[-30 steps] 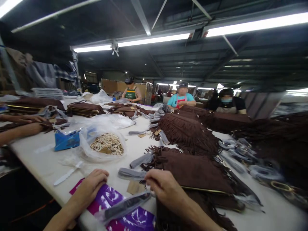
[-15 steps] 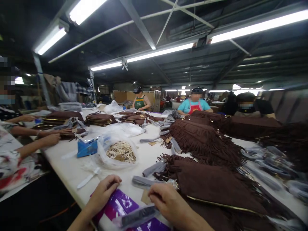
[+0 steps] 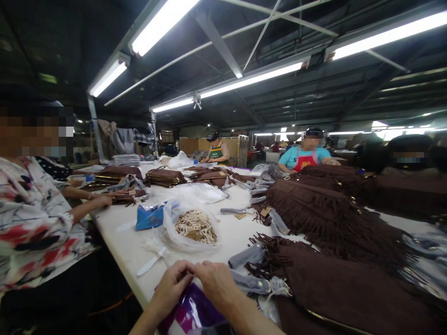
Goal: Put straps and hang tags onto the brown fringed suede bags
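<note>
My left hand (image 3: 174,284) and my right hand (image 3: 218,283) meet at the fingertips near the table's front edge, both closed in a pinch. Anything between the fingers is too small or too hidden to make out. Under them lies a glossy purple plastic sheet or bag (image 3: 196,304). Just right of my right hand is a plastic-wrapped strap (image 3: 249,281) with a metal ring. It lies against a brown fringed bag (image 3: 331,274) with a gold zip edge. Ahead, an open clear plastic bag (image 3: 169,232) holds many tags on white strings (image 3: 195,226).
A blue packet (image 3: 150,216) and a white strip (image 3: 152,263) lie on the white table (image 3: 122,246). Stacked brown fringed bags (image 3: 314,209) rise at the right. A co-worker in a floral top (image 3: 31,223) sits close at left; another in a red apron (image 3: 303,157) is across the table.
My hands, apart before, have come together at the fingertips. My right hand has moved away from the wrapped strap in front of it. The camera view has turned left.
</note>
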### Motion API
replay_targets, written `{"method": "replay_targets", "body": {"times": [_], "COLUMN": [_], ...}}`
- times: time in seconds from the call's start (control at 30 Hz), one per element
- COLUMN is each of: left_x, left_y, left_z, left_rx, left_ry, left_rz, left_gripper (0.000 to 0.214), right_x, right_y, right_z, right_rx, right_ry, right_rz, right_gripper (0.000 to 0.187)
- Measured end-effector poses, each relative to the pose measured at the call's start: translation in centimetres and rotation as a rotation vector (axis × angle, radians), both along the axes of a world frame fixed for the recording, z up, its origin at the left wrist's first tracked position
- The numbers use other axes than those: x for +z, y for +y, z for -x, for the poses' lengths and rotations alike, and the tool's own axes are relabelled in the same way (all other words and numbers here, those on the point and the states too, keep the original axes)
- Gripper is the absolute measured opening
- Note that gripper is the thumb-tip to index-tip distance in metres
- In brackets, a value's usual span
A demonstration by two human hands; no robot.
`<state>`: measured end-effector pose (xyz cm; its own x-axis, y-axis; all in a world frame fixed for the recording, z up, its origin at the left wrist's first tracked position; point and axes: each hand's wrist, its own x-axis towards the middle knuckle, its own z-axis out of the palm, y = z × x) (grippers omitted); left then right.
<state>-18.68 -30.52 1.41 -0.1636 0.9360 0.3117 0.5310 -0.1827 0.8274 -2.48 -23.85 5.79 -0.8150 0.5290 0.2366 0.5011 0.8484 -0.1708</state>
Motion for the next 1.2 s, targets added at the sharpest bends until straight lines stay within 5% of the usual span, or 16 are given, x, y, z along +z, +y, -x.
{"method": "replay_targets", "body": {"times": [0.3, 0.4, 0.53, 0.7, 0.9, 1.2], "left_x": [0.1, -0.4, -0.3, 0.3, 0.7, 0.2], "left_y": [0.2, 0.4, 0.2, 0.0, -0.1, 1.4], "left_z": [-0.7, -0.3, -0.1, -0.3, -0.3, 1.2], "left_rx": [0.046, 0.102, 0.126, 0.149, 0.152, 0.028], "left_ry": [0.309, 0.331, 0.232, 0.056, -0.038, -0.305], "left_rz": [-0.053, -0.036, -0.023, -0.028, -0.005, 0.116], "left_gripper": [0.02, 0.026, 0.019, 0.018, 0.019, 0.02], "right_x": [0.6, -0.2, -1.0, -1.4, -0.8, -1.3], "right_y": [-0.5, -0.8, 1.1, 3.7, 1.8, 1.4], "right_z": [-4.8, -4.5, -4.5, -4.8, -4.4, -2.4], "right_rx": [-0.067, -0.056, -0.15, -0.17, -0.108, -0.139], "right_ry": [-0.069, 0.096, 0.29, 0.241, 0.084, -0.201], "right_rz": [0.007, 0.091, 0.24, 0.19, 0.12, -0.04], "right_gripper": [0.017, 0.02, 0.028, 0.025, 0.01, 0.026]}}
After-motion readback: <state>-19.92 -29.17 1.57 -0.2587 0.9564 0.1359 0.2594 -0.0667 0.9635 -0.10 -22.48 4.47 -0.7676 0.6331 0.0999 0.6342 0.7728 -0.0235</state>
